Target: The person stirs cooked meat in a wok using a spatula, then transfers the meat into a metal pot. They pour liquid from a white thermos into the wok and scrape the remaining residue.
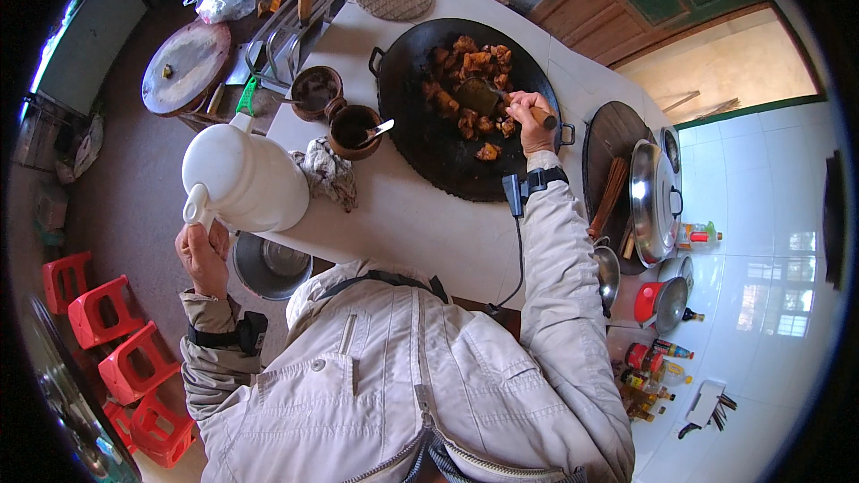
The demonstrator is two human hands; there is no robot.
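Note:
My left hand (205, 258) grips the handle of a white lidded jug (262, 178), which is at the left edge of the tiled counter (443, 238). In my right hand (533, 124) is the wooden handle of a cooking spatula (480, 95). Its metal blade lies among browned chunks of meat (473, 60) in a large black wok (409, 127). One chunk (488, 151) sits apart, nearer me. Between jug and wok stand two joined brown pots, the farther pot (315, 90) and the nearer pot (354, 131), with a spoon (376, 133) in the nearer one. A crumpled cloth (329, 171) lies beside them.
A round wooden board (184, 67), a cleaver (243, 65) and a metal rack (295, 33) stand left. A metal pot (272, 265) is below the jug. Rightward are a steel lid (651, 204), a twig brush (609, 196) and several bottles. Red stools (137, 362) stand lower left.

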